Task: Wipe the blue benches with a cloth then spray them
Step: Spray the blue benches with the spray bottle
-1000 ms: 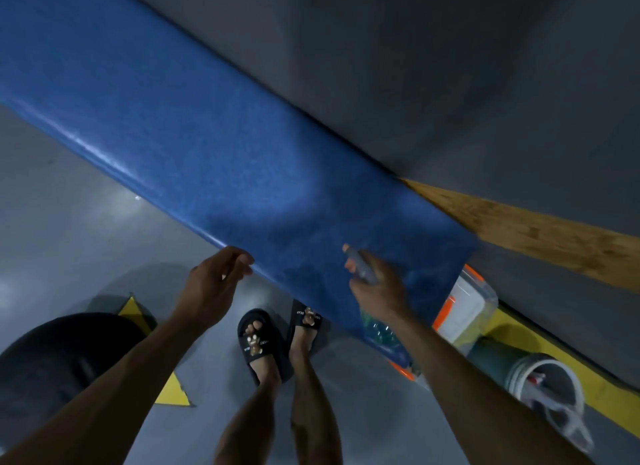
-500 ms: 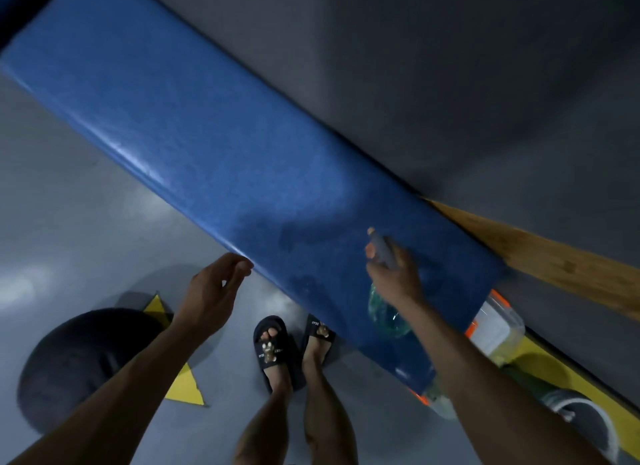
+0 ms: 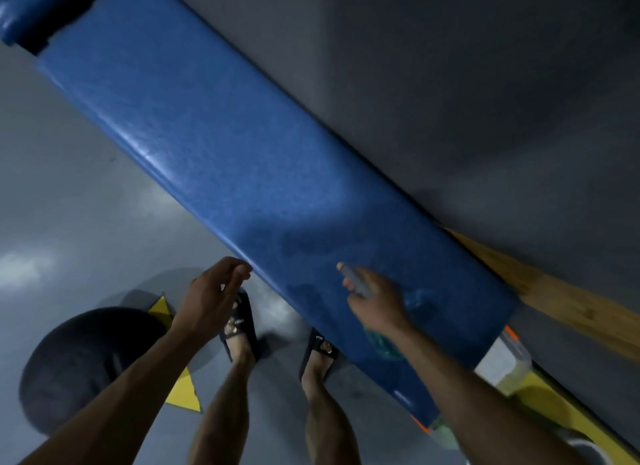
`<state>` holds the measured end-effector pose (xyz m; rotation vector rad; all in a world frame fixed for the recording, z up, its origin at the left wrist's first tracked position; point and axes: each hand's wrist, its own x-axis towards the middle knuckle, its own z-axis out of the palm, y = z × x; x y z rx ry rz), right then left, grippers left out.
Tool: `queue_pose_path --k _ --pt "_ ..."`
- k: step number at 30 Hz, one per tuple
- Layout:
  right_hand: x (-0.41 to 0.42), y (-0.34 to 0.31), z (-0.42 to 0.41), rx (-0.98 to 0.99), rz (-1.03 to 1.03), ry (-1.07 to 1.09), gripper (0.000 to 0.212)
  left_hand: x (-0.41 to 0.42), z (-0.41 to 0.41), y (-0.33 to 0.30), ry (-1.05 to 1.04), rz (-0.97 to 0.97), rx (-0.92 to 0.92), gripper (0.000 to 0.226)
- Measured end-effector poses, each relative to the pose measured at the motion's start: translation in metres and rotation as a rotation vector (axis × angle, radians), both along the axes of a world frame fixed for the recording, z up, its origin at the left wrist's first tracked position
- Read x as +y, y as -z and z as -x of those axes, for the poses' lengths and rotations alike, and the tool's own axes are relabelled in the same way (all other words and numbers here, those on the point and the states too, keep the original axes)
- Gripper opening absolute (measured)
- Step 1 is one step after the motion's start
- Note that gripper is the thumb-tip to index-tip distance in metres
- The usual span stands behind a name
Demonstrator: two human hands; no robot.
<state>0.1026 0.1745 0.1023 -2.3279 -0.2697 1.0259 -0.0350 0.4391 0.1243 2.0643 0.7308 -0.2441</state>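
Counter: the blue bench, here the counter, runs as a long padded slab from the upper left of the frame down to the lower right; darker wet-looking patches mark its surface near the lower middle.
Second counter: the end of another blue bench shows in the top left corner, apart from the first by a dark gap.
Right hand: the right hand is over the lower right part of the counter, fingers wrapped round the head of the spray bottle; the nozzle points toward the upper left.
Spray bottle: its clear greenish body hangs below the wrist, seen against the blue surface.
Left hand: the left hand sits at lower centre, just beside the counter's near edge, fingers loosely curled and holding nothing; whether the fingertips touch the edge I cannot tell.
Feet: two feet in black sandals stand on the grey floor below the counter's edge.
Floor items: a dark round ball at lower left, with a yellow triangle marking beside it.
Lower right: a pale container with orange trim under the counter's end.
Right side: a wooden plank beyond the counter's end.
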Motion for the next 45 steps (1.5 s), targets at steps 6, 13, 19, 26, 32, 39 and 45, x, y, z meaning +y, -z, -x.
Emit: queue_pose_path --k 6,13,19,26,32,39,45 --pt "0.059 0.005 0.058 0.044 -0.081 -0.04 0.007 0.043 0.005 0.007 -0.029 0.013 0.025 0.031" --pt "0.102 0.0 -0.024 -0.029 0.024 0.271 0.023 0.104 0.003 0.01 -0.007 0.021 -0.006 0.034" --pt "0.121 -0.007 -0.108 -0.192 0.07 0.624 0.009 0.141 -0.007 0.004 0.036 0.024 -0.039 0.032" --pt "0.165 -0.019 -0.09 -0.18 0.25 0.474 0.019 0.18 -0.017 0.001 0.049 0.052 -0.077 0.037" --pt "0.214 -0.014 0.009 0.014 0.029 0.057 0.031 0.204 -0.014 0.005 0.047 0.052 -0.078 0.036" --pt "0.251 -0.01 0.044 -0.094 0.035 0.139 0.012 0.23 -0.006 0.003 0.018 0.043 -0.085 0.031" --pt "0.245 -0.011 -0.04 -0.103 0.045 0.421 0.014 0.247 -0.007 0.006 0.001 0.028 -0.078 0.033"
